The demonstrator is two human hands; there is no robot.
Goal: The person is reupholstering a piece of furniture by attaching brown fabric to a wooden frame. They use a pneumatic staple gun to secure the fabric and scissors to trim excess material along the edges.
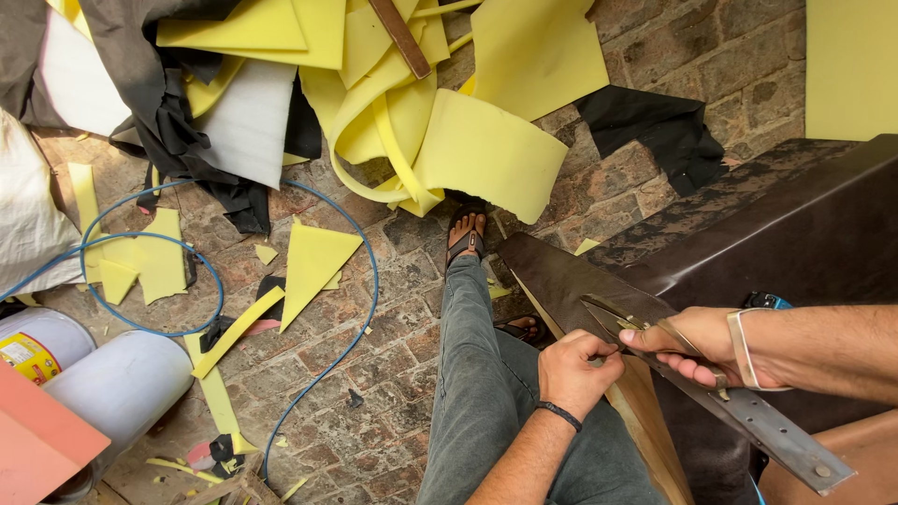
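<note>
My left hand (575,367), with a black band on its wrist, is closed on the edge of a dark brown leather sheet (552,271). This sheet hangs down from a piece covered in the same leather (804,234). Touching my left hand's fingers, my right hand (697,341) grips large scissors (613,316), and their blades lie on the sheet's edge. A flat metal strip (776,432) with holes slants down to the right from under my right hand. Whether that hand also holds the strip is hidden.
Yellow foam offcuts (468,140) and black cloth scraps (669,131) are piled on the brick floor (393,374). A blue hose (360,327) loops across it. White drums (122,383) lie at the left. My leg in grey trousers (477,374) and sandalled foot (465,236) are below.
</note>
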